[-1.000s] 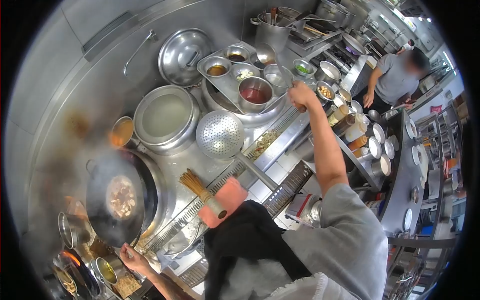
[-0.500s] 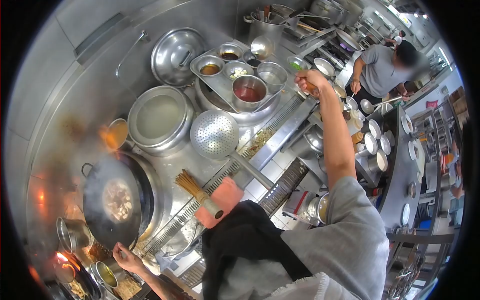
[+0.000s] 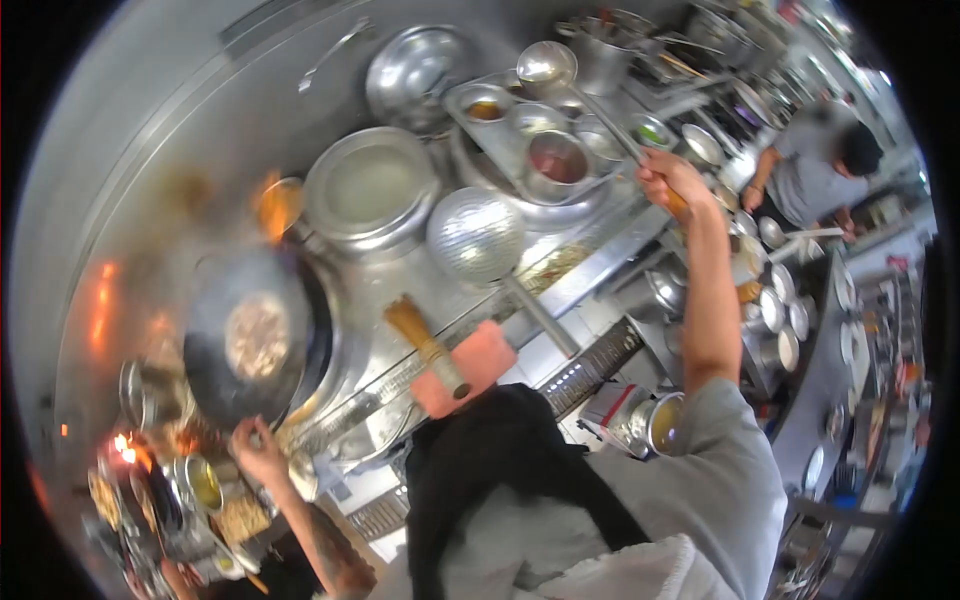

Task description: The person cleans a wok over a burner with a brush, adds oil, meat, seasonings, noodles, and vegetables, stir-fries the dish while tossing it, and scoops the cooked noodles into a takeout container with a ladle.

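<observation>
My left hand (image 3: 260, 452) is closed at the near edge of a dark wok (image 3: 228, 392), its fingers pinched on the rim or ear. Pale pieces of food (image 3: 258, 335) lie in the wok under a haze of smoke. With my right hand (image 3: 674, 183) I grip the wooden handle of a long ladle (image 3: 548, 66). The ladle's bowl is up above the far end of a tray (image 3: 500, 165) that carries seasoning bowls and a pan of red sauce (image 3: 557, 160). A perforated strainer (image 3: 476, 236) rests between the two hands on the steel range.
A wide pot of cloudy liquid (image 3: 370, 180) stands right of the wok, with flame beside a small pan (image 3: 282, 207). A bamboo brush (image 3: 425, 340) lies on a pink cloth (image 3: 480, 365). Fire burns at lower left. A co-worker (image 3: 820, 160) holds another ladle at upper right.
The view has shifted, so the scene sits farther right and higher. My right hand has swung the ladle so its full handle shows. The wok and left hand have shifted slightly left relative to the pot.
</observation>
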Demonstrator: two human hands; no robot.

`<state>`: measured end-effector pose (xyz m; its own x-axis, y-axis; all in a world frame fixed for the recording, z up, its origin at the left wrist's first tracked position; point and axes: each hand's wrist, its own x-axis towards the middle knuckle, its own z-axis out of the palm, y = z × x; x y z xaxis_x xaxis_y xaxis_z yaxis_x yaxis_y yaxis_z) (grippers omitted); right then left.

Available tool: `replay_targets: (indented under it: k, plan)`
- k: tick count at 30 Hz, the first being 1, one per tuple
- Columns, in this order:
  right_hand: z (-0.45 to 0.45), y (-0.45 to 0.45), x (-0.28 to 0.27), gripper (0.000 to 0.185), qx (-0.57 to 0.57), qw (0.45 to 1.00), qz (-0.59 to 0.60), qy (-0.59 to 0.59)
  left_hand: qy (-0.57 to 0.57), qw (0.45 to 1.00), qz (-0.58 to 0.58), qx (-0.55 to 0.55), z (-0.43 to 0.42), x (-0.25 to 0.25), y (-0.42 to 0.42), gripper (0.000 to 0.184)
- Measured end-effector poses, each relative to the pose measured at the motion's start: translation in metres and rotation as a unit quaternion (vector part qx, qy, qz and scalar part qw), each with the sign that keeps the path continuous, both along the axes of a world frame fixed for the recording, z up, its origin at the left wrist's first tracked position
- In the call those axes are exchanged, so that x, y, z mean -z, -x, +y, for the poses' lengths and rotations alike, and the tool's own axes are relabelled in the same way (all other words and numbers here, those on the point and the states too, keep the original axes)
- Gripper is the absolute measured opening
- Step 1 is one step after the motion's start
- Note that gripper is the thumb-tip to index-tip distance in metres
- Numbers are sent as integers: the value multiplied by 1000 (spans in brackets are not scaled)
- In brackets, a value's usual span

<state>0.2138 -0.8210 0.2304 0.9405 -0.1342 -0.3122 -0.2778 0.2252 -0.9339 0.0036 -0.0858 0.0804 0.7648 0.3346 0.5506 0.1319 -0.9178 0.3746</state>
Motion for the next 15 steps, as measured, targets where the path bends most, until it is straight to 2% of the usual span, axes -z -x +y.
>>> replay_targets:
  k: [1, 2, 4, 6, 7, 10, 11, 12, 14, 15]
  plan:
    - [31, 18, -14, 67, -28, 998, 1, 55, 3, 1000, 17, -3, 4, 0, 2, 19]
    - [57, 29, -20, 66, -67, 996, 2, 65, 7, 999, 33, -8, 6, 2, 5, 18]
    - [122, 52, -31, 62, -136, 989, 5, 53, 131, 991, 23, -27, 12, 19, 6, 20]
    - [189, 69, -31, 59, -231, 966, 9, 113, 106, 989, 90, -49, 12, 7, 12, 28]
    - [225, 75, -27, 57, -285, 951, 0, 117, 90, 993, 74, -15, 20, 14, 13, 30]
    - [339, 92, 0, 56, -359, 915, -17, 184, 137, 986, 77, 53, 18, 15, 13, 30]
    - [375, 90, 17, 56, -389, 890, -66, 230, 130, 985, 64, 98, 16, 14, 10, 29]
    - [409, 86, 36, 56, -412, 862, -111, 275, 57, 992, 73, 86, 19, 23, 8, 27]
    - [477, 91, 57, 53, -409, 829, -80, 373, 71, 991, 62, 93, 22, 33, 7, 23]
    - [505, 94, 91, 54, -389, 805, -125, 430, 54, 994, 49, 86, 22, 34, 8, 21]
